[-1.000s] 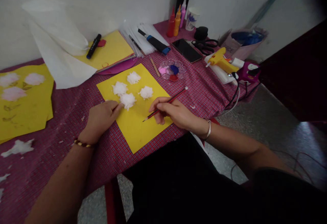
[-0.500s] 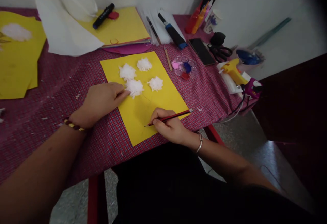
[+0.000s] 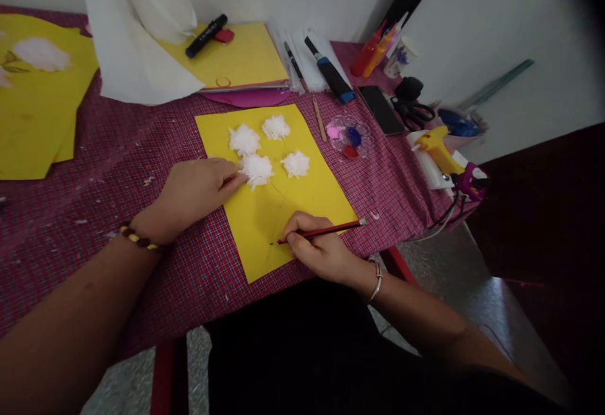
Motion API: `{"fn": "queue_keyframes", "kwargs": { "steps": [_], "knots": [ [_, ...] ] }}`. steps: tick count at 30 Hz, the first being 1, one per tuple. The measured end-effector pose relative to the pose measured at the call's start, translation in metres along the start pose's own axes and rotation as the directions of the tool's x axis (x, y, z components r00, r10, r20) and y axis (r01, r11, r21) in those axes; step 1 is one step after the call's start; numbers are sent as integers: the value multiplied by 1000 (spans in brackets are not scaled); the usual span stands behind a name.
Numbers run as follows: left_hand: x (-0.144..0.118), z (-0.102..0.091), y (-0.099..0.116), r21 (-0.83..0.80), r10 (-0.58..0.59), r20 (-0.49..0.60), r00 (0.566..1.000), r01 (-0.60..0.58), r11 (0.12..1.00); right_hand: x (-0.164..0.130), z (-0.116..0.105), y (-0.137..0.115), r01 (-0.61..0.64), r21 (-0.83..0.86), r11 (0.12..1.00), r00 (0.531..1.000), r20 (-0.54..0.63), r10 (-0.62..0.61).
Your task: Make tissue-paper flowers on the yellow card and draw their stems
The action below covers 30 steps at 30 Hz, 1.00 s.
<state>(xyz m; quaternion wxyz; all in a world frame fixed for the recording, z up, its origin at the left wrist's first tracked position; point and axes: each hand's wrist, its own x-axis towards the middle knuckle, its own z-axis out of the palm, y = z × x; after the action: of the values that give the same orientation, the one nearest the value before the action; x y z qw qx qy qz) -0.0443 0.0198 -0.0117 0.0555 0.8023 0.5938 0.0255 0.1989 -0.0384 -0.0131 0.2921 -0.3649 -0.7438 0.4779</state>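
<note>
Fingers of right hand (image 3: 320, 250) clamp pencil (image 3: 338, 228), tip at near part of yellow paper (image 3: 321, 194); forearm slants in from near right. Left hand (image 3: 196, 189) rests back-up at paper's left edge, finger closure unclear.

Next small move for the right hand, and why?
Probably another short stroke near the tip of the pencil: the right hand holds it in writing grip, tip low on the yellow sheet. Faint lines run from near the white tufts toward it, and the left hand rests at the sheet's left edge.
</note>
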Motion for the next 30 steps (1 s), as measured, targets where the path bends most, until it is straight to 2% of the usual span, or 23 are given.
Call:
{"fn": "queue_keyframes", "kwargs": {
  "steps": [5, 12, 30],
  "knots": [
    [2, 0, 1, -40, -48, 33, 998, 49, 998, -1, 0, -2, -24, -16, 1000, 999, 24, 24],
    [1, -1, 2, -33, -49, 37, 998, 50, 998, -1, 2, -3, -5, -36, 999, 1000, -22, 4],
    [1, 2, -1, 31, 16, -1, 1000, -16, 999, -1, -1, -5, -53, -61, 997, 998, 44, 56]
  ]
}}
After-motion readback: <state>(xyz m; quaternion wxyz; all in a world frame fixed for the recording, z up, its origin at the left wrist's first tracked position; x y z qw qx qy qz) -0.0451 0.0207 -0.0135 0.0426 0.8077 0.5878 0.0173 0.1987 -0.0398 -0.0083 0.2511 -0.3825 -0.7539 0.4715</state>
